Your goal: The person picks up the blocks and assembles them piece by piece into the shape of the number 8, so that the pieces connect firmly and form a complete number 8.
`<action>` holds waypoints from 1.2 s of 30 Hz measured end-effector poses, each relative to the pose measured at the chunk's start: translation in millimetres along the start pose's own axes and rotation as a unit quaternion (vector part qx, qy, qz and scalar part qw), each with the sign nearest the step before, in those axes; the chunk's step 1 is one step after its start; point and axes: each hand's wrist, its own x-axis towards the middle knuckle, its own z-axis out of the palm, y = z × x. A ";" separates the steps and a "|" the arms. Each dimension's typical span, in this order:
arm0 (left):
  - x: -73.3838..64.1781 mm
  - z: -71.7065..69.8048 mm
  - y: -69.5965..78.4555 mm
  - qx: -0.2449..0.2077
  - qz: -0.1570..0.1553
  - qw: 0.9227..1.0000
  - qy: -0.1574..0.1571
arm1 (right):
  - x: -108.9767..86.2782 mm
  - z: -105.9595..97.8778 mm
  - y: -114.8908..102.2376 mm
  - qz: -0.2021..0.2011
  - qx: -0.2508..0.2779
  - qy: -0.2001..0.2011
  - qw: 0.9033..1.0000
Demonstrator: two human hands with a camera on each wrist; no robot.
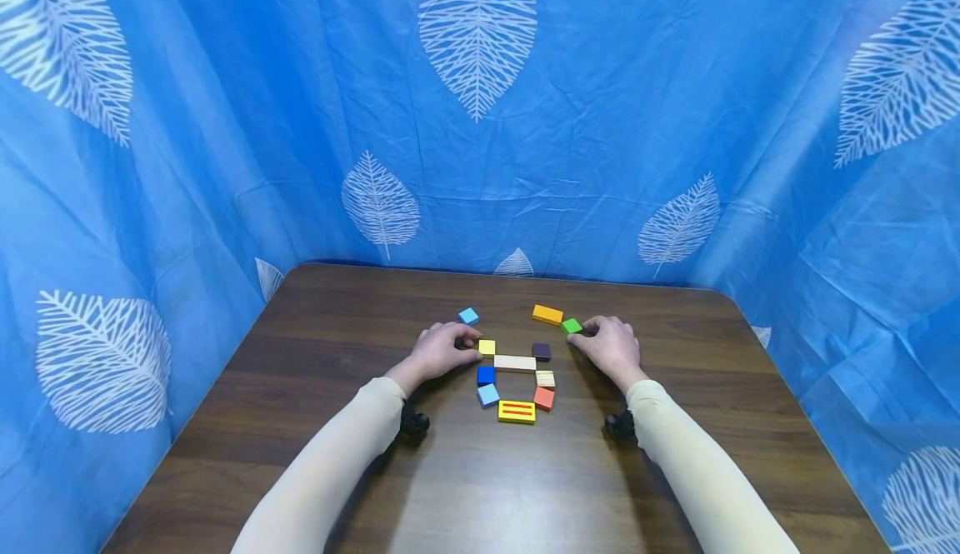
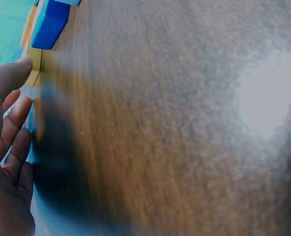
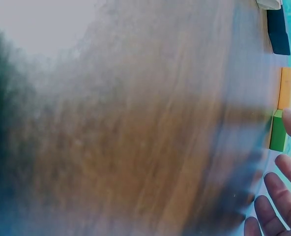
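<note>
My left hand is beside a yellow block, its thumb and forefinger apart at the block's left side. In the left wrist view the thumb appears close to it; contact is unclear. A light blue block lies just beyond that hand. My right hand is at a green block, with thumb and forefinger by its near right side. In the right wrist view the thumb overlaps the green block and the other fingers are spread. An orange block adjoins the green one.
Between the hands lie a dark block, a cream bar, a blue block, a light blue block, a pale wood block, a red-orange block and a red-striped yellow block. A blue curtain hangs behind the table.
</note>
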 end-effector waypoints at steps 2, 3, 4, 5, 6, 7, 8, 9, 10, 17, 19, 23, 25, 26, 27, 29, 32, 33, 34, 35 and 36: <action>-0.1 0.2 0.0 0.001 0.001 1.000 0.001 | 0.0 0.6 0.1 0.000 -0.002 0.001 1.000; -0.1 0.3 0.0 0.001 0.002 1.000 0.002 | -0.1 0.9 0.1 0.000 -0.003 0.002 1.000; -0.3 0.4 0.1 0.001 0.003 1.000 0.003 | -0.1 1.2 0.2 0.000 -0.004 0.004 1.000; -0.4 0.6 0.0 0.000 0.005 1.000 0.005 | -0.2 1.6 0.2 0.001 -0.005 0.006 1.000; -0.4 0.8 -0.1 0.001 0.007 1.000 0.007 | -0.2 2.0 0.2 0.001 -0.006 0.008 1.000; -0.4 1.1 -0.2 0.002 0.008 1.000 0.008 | -0.3 2.3 0.0 0.001 -0.007 0.009 1.000; -0.4 1.3 -0.6 0.003 0.009 1.000 0.009 | -0.3 2.4 -0.4 0.002 -0.008 0.010 1.000; -0.4 1.5 -0.7 0.004 0.009 1.000 0.010 | -0.3 2.6 -0.9 0.002 -0.009 0.011 1.000; -0.3 1.8 -1.2 0.004 0.010 1.000 0.011 | -0.4 2.8 -1.4 0.003 -0.011 0.011 1.000; 0.4 2.1 -2.0 0.005 0.010 1.000 0.013 | -0.7 2.5 -4.6 0.009 -0.016 0.012 1.000; 0.5 2.2 -1.8 0.004 0.007 1.000 0.012 | -0.7 2.4 -5.0 0.010 -0.019 0.014 1.000; 0.2 2.5 -2.0 0.005 0.004 1.000 0.012 | -0.2 2.6 -6.2 0.007 -0.022 0.016 1.000; 0.3 2.9 -2.1 0.008 0.004 1.000 0.014 | -0.3 2.6 -6.8 0.006 -0.024 0.017 1.000; 0.4 3.1 -2.1 0.008 0.004 1.000 0.015 | -0.3 2.7 -7.0 0.006 -0.024 0.018 1.000; 0.5 3.3 -2.1 0.009 0.003 1.000 0.016 | -0.2 2.7 -7.1 0.006 -0.025 0.019 0.999; 0.7 3.5 -2.2 0.008 0.002 1.000 0.016 | -0.1 3.0 -7.4 0.007 -0.027 0.021 0.999; 0.5 3.2 -1.9 0.005 0.004 1.000 0.015 | 0.1 3.7 -7.8 0.008 -0.031 0.025 0.999; 0.6 3.2 -1.9 0.004 0.004 1.000 0.014 | 0.2 4.1 -7.8 0.008 -0.032 0.027 0.999; 0.5 3.2 -1.8 0.004 0.004 1.000 0.014 | 0.1 4.4 -7.7 0.009 -0.032 0.029 0.999; 0.4 3.4 -1.9 0.004 0.005 1.000 0.014 | -0.1 4.6 -7.6 0.009 -0.032 0.030 0.999; 0.4 3.5 -1.9 0.005 0.005 1.000 0.014 | 0.1 4.8 -7.6 0.008 -0.033 0.031 0.999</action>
